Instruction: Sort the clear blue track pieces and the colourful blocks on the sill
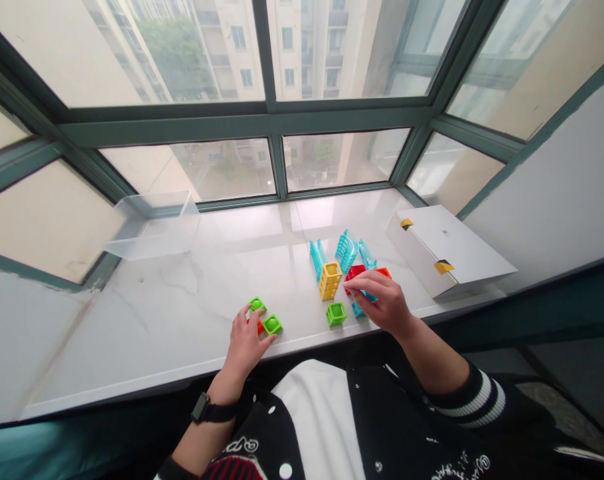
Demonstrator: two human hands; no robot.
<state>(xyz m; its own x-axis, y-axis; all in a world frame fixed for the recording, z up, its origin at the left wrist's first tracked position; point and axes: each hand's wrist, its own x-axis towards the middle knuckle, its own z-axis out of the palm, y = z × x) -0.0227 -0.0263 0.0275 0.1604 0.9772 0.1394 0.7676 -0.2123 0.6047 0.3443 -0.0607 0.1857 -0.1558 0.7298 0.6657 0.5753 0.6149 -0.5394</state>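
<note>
My left hand (245, 347) rests on the white sill with its fingers curled round a small cluster of blocks: two green cube blocks (272, 325) and a red piece (260, 327) between them. My right hand (385, 303) lies over a red block (355, 272) and a light blue track piece (358, 309), fingers closed on them. Between the hands stand a yellow cube stack (330, 281) and a single green cube (336, 313). Behind them lie several light blue curved track pieces (346, 250).
A clear plastic tub (155, 223) sits at the back left of the marble sill (192, 293). A white cardboard box (445, 250) lies at the right end. Window panes and green frames close off the back and sides.
</note>
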